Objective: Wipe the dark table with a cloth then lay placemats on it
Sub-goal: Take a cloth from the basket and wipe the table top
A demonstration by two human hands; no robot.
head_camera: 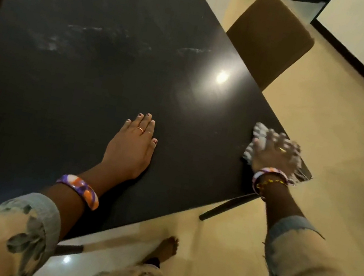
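Wiping is under way in the head view, and the relation that counts is the cloth (256,139) to the right hand (273,154): the cloth lies directly beneath the fingers (273,135), spilling out past them on the thumb side and toward the near corner of the surface (92,61). The fingers look spread and flat, pressing the cloth down rather than bunching it, though motion blur hides their exact curl. That hand sits at the surface's right edge, close to the corner, so nearly all the unwiped area lies to the left of and beyond the fingers; I judge the next stroke must sweep inward, away from the edge.

The left hand (133,144) rests palm-down on the bare surface, fingers straight and together, holding nothing. It is well apart from the cloth, which lies to its right, so the right hand is plainly the nearer one and the one working.

Pale streaks show on the surface far beyond both sets of fingers, suggesting the wiping is unfinished. A chair (269,41) stands just beyond the right fingers, beside the edge. No placemats are visible.
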